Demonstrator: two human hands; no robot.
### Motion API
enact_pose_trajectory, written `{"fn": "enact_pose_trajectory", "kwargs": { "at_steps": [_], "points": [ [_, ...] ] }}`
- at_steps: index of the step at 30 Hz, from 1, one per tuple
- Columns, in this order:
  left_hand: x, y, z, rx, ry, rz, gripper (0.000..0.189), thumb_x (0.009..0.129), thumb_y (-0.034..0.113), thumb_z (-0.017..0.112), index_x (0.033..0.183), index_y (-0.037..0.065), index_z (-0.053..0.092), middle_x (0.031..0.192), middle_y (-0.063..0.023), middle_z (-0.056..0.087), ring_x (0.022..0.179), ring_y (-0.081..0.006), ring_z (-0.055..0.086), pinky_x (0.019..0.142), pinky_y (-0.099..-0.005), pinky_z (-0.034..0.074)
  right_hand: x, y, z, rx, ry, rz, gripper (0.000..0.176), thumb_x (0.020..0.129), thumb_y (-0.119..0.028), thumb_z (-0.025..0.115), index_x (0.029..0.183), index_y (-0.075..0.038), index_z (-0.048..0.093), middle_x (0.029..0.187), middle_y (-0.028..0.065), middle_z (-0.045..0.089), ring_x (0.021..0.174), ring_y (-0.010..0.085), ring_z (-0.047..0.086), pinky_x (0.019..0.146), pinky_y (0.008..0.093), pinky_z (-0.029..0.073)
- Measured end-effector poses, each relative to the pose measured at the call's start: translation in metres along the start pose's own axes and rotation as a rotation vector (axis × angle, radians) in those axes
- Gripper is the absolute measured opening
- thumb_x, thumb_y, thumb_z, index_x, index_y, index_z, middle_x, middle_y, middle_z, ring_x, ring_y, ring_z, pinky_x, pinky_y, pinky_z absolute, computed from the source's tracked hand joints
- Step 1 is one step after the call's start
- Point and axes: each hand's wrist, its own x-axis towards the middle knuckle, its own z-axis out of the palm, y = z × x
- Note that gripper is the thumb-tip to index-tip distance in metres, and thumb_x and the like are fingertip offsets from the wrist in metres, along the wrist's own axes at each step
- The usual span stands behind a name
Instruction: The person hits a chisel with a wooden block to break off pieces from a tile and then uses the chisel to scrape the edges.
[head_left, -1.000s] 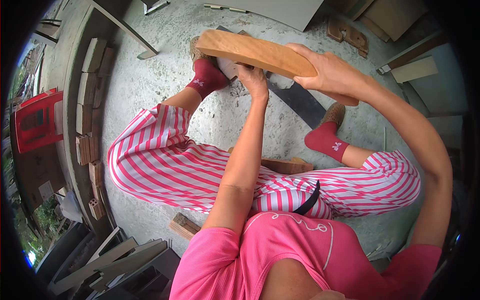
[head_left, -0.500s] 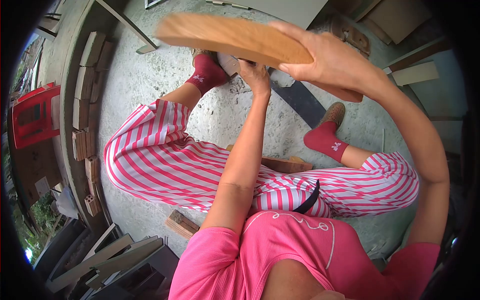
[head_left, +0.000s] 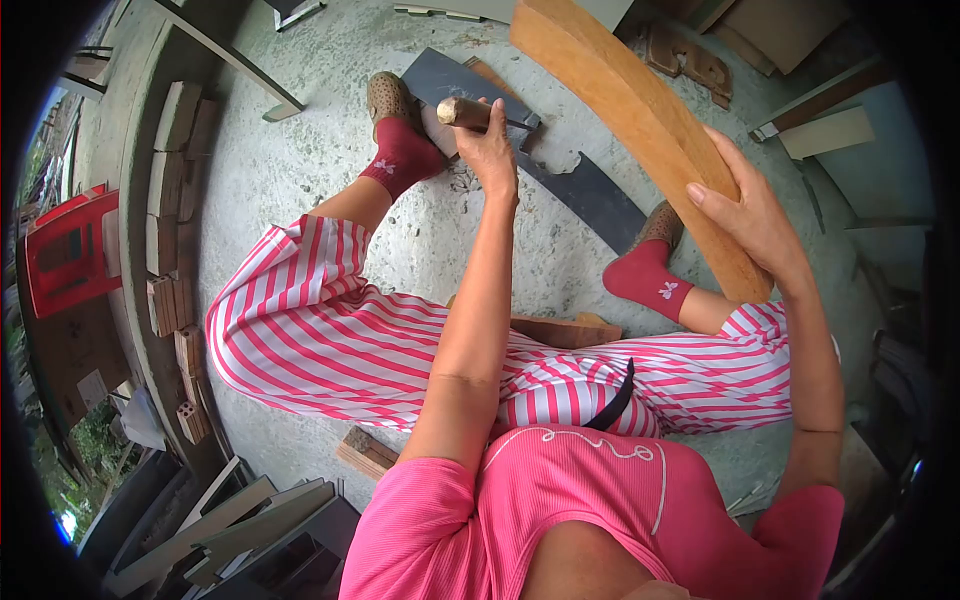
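Note:
My left hand (head_left: 487, 158) is closed around a wooden-handled tool (head_left: 463, 113), its round handle end pointing left and a dark metal part showing at its right. Beneath it, a dark flat board (head_left: 590, 200) lies on the floor between my feet, partly hidden by the tool and hand. My right hand (head_left: 745, 215) grips the lower part of a long, curved wooden piece (head_left: 630, 100), which is raised and slants from upper left to lower right. Its top end reaches the frame's upper edge.
Another wooden piece (head_left: 565, 330) lies by my striped trousers. Bricks (head_left: 175, 125) line the left ledge, beside a red plastic chair (head_left: 70, 250). Boards (head_left: 215, 530) are piled at lower left. Brown carved pieces (head_left: 690, 62) lie at upper right, near leaning panels (head_left: 835, 132).
The curved wooden piece has swung from nearly level to a steep slant as my right hand moved down and right. My left hand shifted slightly left, and the tool handle now shows.

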Motion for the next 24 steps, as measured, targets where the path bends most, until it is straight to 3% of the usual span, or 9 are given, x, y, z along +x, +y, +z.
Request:
{"fn": "enact_pose_trajectory", "kwargs": {
  "at_steps": [2,9,17,22,24],
  "points": [
    [-0.001,0.003,0.0,-0.007,-0.024,0.007,0.037,0.083,0.019,0.07,0.106,-0.004,0.053,0.101,-0.0105,0.061,0.088,-0.0173,0.057,0.083,-0.0305,0.045,-0.015,0.019,-0.001,0.099,-0.007,0.093,0.067,0.079,-0.037,0.062,0.134,-0.005,0.042,0.115,0.0161,0.058,0.105,0.0221,0.057,0.091,0.0328,0.042],
    [0.009,0.024,0.003,-0.11,-0.076,0.087,0.039,0.084,0.022,0.07,0.108,-0.004,0.052,0.104,-0.011,0.059,0.091,-0.016,0.055,0.084,-0.0287,0.044,-0.039,0.055,0.01,0.274,0.156,0.122,0.067,0.082,-0.034,0.061,0.136,-0.002,0.039,0.118,0.0158,0.056,0.106,0.0206,0.056,0.091,0.0324,0.042],
    [0.0,0.0,-0.002,0.024,-0.084,0.077,0.036,0.084,0.019,0.07,0.107,-0.004,0.055,0.103,-0.0114,0.06,0.093,-0.0149,0.055,0.084,-0.0283,0.045,-0.039,0.048,0.004,0.386,0.082,0.174,0.066,0.082,-0.035,0.061,0.135,-0.002,0.039,0.116,0.0161,0.056,0.105,0.0196,0.055,0.09,0.0316,0.042],
    [-0.002,-0.006,0.001,-0.041,-0.136,0.09,0.029,0.086,0.013,0.067,0.103,-0.008,0.056,0.092,-0.0106,0.062,0.081,-0.0152,0.059,0.076,-0.0278,0.049,-0.049,0.064,-0.004,0.173,0.141,0.189,0.069,0.082,-0.039,0.062,0.134,-0.001,0.039,0.118,0.0177,0.056,0.111,0.023,0.053,0.094,0.0326,0.04],
    [-0.009,-0.009,0.006,-0.039,-0.152,0.066,0.029,0.086,0.012,0.066,0.104,-0.008,0.055,0.092,-0.0104,0.062,0.08,-0.0153,0.059,0.076,-0.0282,0.049,-0.045,0.058,0.003,0.34,0.042,0.112,0.07,0.082,-0.039,0.062,0.135,0.0,0.038,0.119,0.0177,0.056,0.112,0.0229,0.052,0.095,0.0326,0.039]
  ]
}}
